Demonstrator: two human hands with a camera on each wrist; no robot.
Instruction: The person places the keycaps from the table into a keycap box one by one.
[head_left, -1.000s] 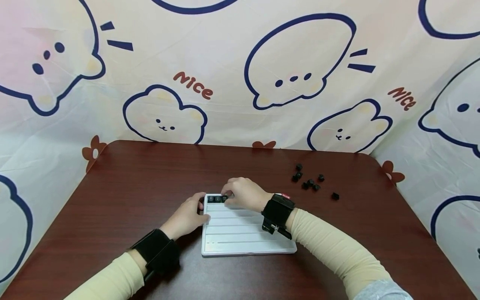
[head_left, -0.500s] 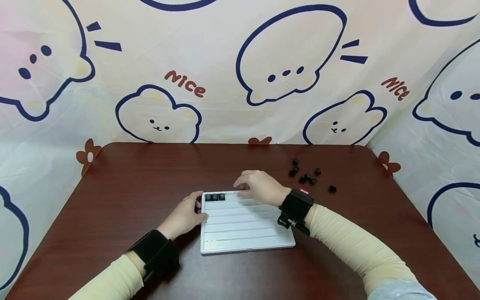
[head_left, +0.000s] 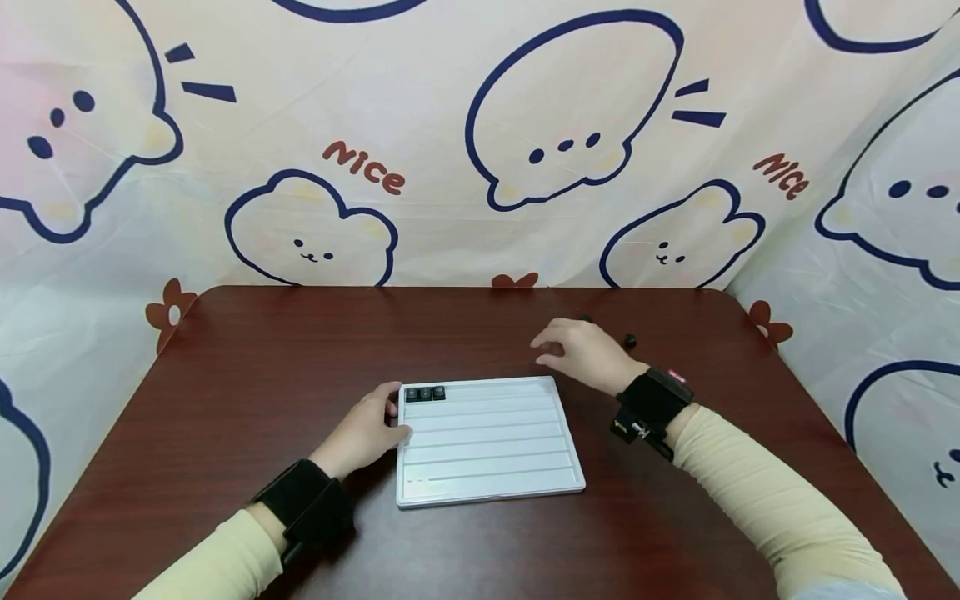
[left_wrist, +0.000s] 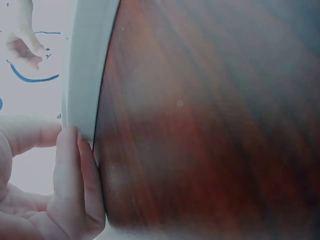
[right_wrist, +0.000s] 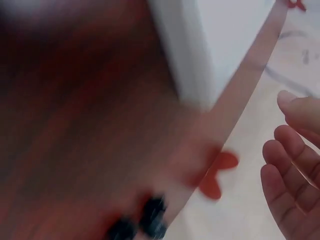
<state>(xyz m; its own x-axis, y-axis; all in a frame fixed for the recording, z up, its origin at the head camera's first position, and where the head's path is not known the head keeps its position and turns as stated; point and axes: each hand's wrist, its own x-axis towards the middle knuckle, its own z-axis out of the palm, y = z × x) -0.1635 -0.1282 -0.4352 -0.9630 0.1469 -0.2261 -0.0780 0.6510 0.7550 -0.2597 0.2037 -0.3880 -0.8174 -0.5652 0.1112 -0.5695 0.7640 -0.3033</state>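
A flat white grooved board (head_left: 491, 442) lies on the table, with three small black blocks that look like keycaps (head_left: 425, 393) in a row at its far left corner. My left hand (head_left: 363, 429) grips the board's left side, thumb on top. In the left wrist view, fingers (left_wrist: 67, 165) lie along the white edge (left_wrist: 90, 65). Beyond the board's far right corner hovers my right hand (head_left: 585, 354), fingers loosely bent and nothing between them. Loose black blocks (right_wrist: 152, 217) appear blurred in the right wrist view; in the head view, the right hand hides most of them.
The dark brown wooden table (head_left: 262, 358) reaches back to a pale cloth backdrop (head_left: 450, 167) printed with blue cartoon outlines. One loose black block (head_left: 630, 341) shows just past the right hand. Black bands (head_left: 652, 408) with cameras circle both wrists.
My right hand has left the row of blocks at the board's far left corner and moved right, toward the loose blocks. Three blocks now show uncovered. The left hand has kept its grip.
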